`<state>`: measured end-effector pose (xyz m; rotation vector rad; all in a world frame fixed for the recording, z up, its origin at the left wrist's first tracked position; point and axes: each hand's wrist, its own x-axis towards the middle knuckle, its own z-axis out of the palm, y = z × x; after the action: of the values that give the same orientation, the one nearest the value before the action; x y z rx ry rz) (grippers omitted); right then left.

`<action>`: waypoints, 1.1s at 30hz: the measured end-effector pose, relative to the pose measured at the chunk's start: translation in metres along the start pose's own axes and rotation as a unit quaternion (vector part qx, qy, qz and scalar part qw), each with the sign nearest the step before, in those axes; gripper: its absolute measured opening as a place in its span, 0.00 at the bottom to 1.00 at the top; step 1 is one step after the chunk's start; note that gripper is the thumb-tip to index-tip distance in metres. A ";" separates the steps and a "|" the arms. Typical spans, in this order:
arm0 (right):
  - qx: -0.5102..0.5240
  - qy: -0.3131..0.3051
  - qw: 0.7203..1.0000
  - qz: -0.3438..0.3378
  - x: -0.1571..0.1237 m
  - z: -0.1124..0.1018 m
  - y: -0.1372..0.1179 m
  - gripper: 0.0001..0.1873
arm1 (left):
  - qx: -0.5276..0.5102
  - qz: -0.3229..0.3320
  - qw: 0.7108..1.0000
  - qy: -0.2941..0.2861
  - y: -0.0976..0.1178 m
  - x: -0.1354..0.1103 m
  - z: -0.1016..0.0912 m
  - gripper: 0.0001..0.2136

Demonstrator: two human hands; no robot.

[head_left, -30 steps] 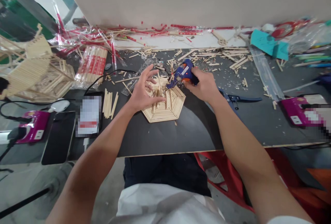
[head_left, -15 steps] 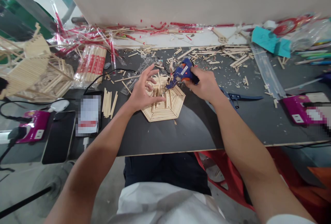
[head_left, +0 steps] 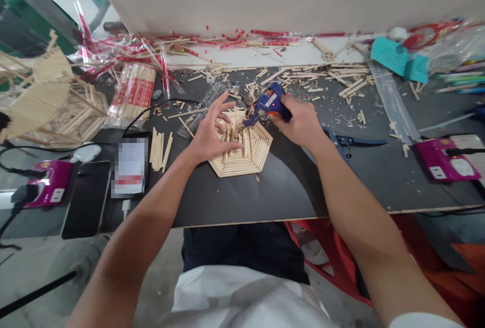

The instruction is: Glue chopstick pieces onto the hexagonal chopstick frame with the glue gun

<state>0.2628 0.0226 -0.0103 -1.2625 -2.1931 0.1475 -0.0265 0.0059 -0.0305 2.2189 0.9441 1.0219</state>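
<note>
A flat hexagon built of wooden sticks (head_left: pixel 242 158) lies on the dark work board (head_left: pixel 242 201). My left hand (head_left: pixel 212 133) rests on its left part with fingers spread, thumb pressing on upright sticks (head_left: pixel 231 138) in the middle. My right hand (head_left: pixel 301 123) grips a blue and orange glue gun (head_left: pixel 267 104). Its nozzle points down-left at the hexagon's centre, close to my left fingertips.
A small stack of cut sticks (head_left: pixel 161 150) lies left of the hexagon, beside two phones (head_left: pixel 87 199). Blue pliers (head_left: pixel 350 142) lie to the right. Pink devices (head_left: pixel 445 165) sit at both sides. Stick structures (head_left: pixel 49 105) and wrappers crowd the far left; scraps litter the back.
Almost nothing differs. The view has shifted slightly, and both hands stay on the hexagon and the glue gun.
</note>
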 end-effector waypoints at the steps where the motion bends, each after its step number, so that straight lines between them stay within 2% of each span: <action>1: -0.002 0.000 1.000 0.003 0.000 0.000 -0.001 0.08 | -0.001 0.002 1.000 0.001 0.000 0.000 0.000 0.59; 23: -0.012 0.031 0.999 0.041 -0.001 0.001 0.001 0.13 | -0.014 -0.013 1.000 -0.014 0.003 0.001 -0.001 0.61; 33: -0.003 0.041 0.998 0.052 0.001 0.002 -0.002 0.11 | -0.011 -0.006 1.000 -0.009 0.007 0.001 -0.001 0.60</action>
<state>0.2601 0.0224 -0.0106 -1.3614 -2.0610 0.1276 -0.0243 0.0029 -0.0241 2.1983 0.9324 1.0013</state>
